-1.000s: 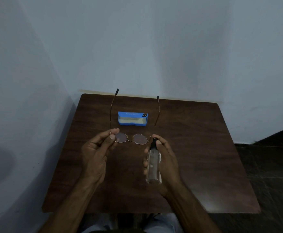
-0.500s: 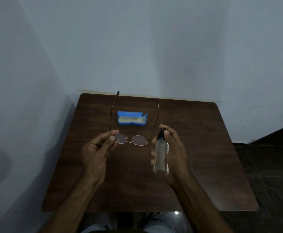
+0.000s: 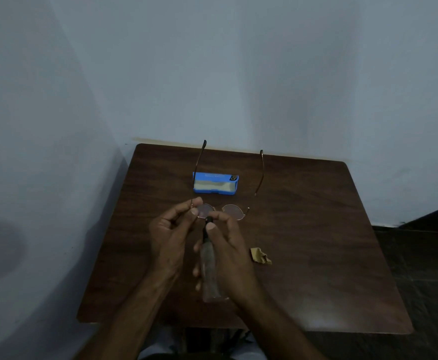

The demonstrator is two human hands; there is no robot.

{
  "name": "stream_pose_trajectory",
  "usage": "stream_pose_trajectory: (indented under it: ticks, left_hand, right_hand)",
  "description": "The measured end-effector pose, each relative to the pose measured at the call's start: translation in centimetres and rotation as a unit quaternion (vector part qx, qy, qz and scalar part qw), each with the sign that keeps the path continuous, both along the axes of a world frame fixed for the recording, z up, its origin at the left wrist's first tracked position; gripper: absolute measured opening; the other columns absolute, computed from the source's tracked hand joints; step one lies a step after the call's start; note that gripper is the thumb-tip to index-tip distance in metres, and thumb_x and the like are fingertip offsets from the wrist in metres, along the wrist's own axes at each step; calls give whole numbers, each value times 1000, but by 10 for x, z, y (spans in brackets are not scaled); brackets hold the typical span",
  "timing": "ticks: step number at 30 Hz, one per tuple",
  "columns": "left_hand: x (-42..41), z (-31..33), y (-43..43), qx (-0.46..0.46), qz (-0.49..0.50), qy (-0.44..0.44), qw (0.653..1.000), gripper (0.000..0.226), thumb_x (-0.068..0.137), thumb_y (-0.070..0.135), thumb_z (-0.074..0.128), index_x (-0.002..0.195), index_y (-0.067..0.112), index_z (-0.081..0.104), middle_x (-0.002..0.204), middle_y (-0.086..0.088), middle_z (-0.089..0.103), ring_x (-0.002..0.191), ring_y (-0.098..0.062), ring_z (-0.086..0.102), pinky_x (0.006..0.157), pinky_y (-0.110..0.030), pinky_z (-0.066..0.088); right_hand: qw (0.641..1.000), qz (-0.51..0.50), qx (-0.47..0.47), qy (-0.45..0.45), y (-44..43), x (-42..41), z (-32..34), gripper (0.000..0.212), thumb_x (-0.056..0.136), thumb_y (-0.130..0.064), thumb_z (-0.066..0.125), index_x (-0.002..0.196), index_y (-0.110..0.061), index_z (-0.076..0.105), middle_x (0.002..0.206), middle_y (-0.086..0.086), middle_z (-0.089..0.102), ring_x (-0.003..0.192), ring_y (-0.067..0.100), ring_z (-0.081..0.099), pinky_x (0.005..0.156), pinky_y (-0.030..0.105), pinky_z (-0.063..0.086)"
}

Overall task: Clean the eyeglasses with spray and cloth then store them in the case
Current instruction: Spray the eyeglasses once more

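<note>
Above the middle of the table (image 3: pixel 316 229), your left hand (image 3: pixel 171 235) pinches the eyeglasses (image 3: pixel 233 211) between thumb and forefinger at the outer rim of the left-side lens and holds the frame clear of the wood. Your right hand (image 3: pixel 228 253) is wrapped round the spray bottle (image 3: pixel 211 271), thumb high on its neck and a finger curled over the black nozzle (image 3: pixel 208 221).

The bottle's long axis runs from you toward the frame, and its nozzle sits just beside the lower edge of the pinched lens. The frame front lies crosswise to the bottle, with both temples open and pointing away from you toward the wall (image 3: pixel 238 74). The other lens lies to the right of the nozzle, uncovered, so reaching it probably calls for a short sideways shift of the right hand.

Beyond the hands, the cloth (image 3: pixel 260 255) lies crumpled on the table just to the right of your right hand, the nearer hand for picking it up. The blue case (image 3: pixel 215 184) rests open farther back, between the two temples as seen from here.
</note>
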State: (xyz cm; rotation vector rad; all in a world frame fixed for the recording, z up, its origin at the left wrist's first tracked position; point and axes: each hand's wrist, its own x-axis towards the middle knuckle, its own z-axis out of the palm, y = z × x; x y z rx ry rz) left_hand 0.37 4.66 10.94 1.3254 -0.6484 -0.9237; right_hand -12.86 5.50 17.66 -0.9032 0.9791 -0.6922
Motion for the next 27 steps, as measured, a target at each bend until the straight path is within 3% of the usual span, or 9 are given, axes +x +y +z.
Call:
stream_pose_trajectory:
  ticks: [2,7,10,11,13,15,19,21,27]
  left_hand:
    - [0,0,0,3,-6,5,1000,24,99,2,66,119,11,76,121,6,80,90,-13,77,69,-22,63]
    - [0,2,3,7,-8,13,1000,25,99,4,66,121,11,75,118,5,80,92,-13,77,70,-24,64]
    - [0,6,6,1,-17,38,999,24,92,20,71,115,19,79,96,-7,81,56,-23,65,45,-26,55]
    - [1,6,6,-3,-18,44,999,27,90,24,72,116,19,79,91,-20,77,45,-20,59,39,-24,51]
    - [4,5,6,-8,-16,45,999,30,91,22,71,119,13,77,86,-27,74,37,-7,53,35,-20,45]
    - [6,4,5,-8,-19,41,999,30,93,18,70,121,10,76,86,-22,76,38,-3,54,37,-18,45]
    - [7,4,6,-10,-31,58,998,29,94,18,70,121,11,76,66,-1,70,36,-6,53,35,-20,44]
    - [9,3,6,-9,-35,53,998,25,97,13,69,121,11,76,63,1,68,36,-6,52,35,-20,44]
    - [12,-1,3,11,-30,13,999,24,98,9,69,121,12,76,83,-2,78,53,-5,64,49,-18,54]
  right_hand:
    - [1000,-5,-9,1,-3,7,0,20,107,-36,48,127,-31,51,93,13,69,57,27,64,49,33,53]
    - [999,-46,-14,-1,-8,21,1,19,108,-31,48,126,-23,50,87,15,66,55,26,62,44,31,52]
    - [998,-50,-22,5,-9,28,2,15,109,-29,47,121,-22,52,82,14,66,52,26,60,43,30,52]
    - [999,-47,-23,6,-10,30,2,15,109,-30,47,121,-23,52,80,13,66,52,27,60,42,30,52]
    - [999,-43,-26,6,-11,32,2,14,109,-30,47,120,-23,52,77,13,66,51,27,59,41,30,52]
    - [999,-42,-28,5,-12,34,2,13,109,-29,48,118,-23,53,79,12,66,51,26,60,41,30,52]
    - [998,-58,-15,-14,-13,37,1,12,109,-30,47,117,-23,53,78,12,66,51,26,60,43,31,52]
    - [998,-59,-3,-20,-15,38,1,15,109,-30,46,120,-22,52,78,12,66,51,25,60,44,31,52]
    - [995,-87,12,-42,-19,37,5,15,109,-27,47,119,-17,52,70,5,67,46,21,60,40,29,52]
